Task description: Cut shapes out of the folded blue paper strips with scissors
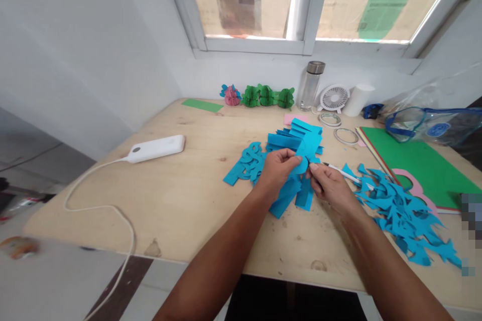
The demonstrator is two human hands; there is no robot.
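My left hand (280, 165) is closed on a strip of blue paper (311, 143), thumb and fingers pinching its lower part. A faint curved line shows on the strip. My right hand (328, 180) is closed at the strip's right edge. A small dark tip pokes out there between the hands; the rest of that object is hidden in the fingers. Under and around my hands lie more blue paper strips (284, 198). Left of them is a pile of curved blue cut-outs (250, 160). A white pen (348, 175) lies just beyond my right hand.
Blue scraps (402, 210) spread at the right, beside green paper sheets (425, 160) and pink cut-outs (410, 180). A glass bottle (311, 88), a small fan (334, 98) and tape rolls (346, 136) stand or lie behind. At left is a white power bank (158, 148) with a cable.
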